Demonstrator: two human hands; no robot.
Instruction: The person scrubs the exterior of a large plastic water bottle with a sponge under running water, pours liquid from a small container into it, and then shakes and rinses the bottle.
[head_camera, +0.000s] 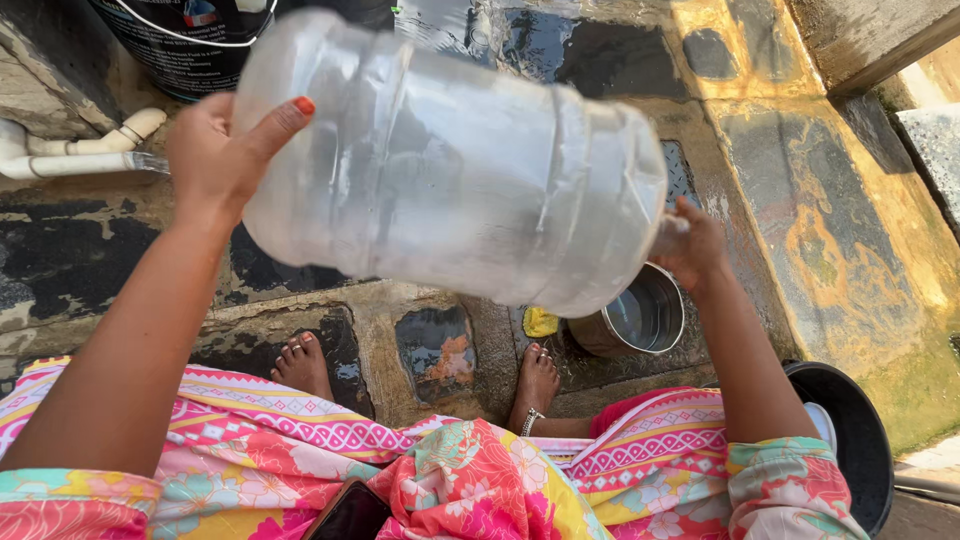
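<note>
You hold the jug (450, 160) on its side across the middle of the frame, base toward the upper left and narrow end toward the right. It takes both hands because it is wide and clear-walled, with no handle in view; one hand at each end keeps it from rolling. Its walls look wet and cloudy, and I judge it is being swirled or tipped, since the outline is slightly blurred.

Your left hand (215, 150) cups the base, palm flat against the plastic. The thumb with the orange nail is stretched up over the edge, apart from the other fingers, which lie behind the jug and cannot be seen. The forearm rises straight from the lower left.

Your right hand (690, 245) grips the narrow end at the right; its fingers curl round it, but the jug hides how tightly.

Below the narrow end a steel pot (640, 320) stands on the wet stone floor (800, 220), a yellow scrap (540, 322) just beside it. Your bare feet (535, 385) rest near the pot. A white pipe (75, 150) runs at the upper left, a black tub (860, 440) sits at the lower right.
</note>
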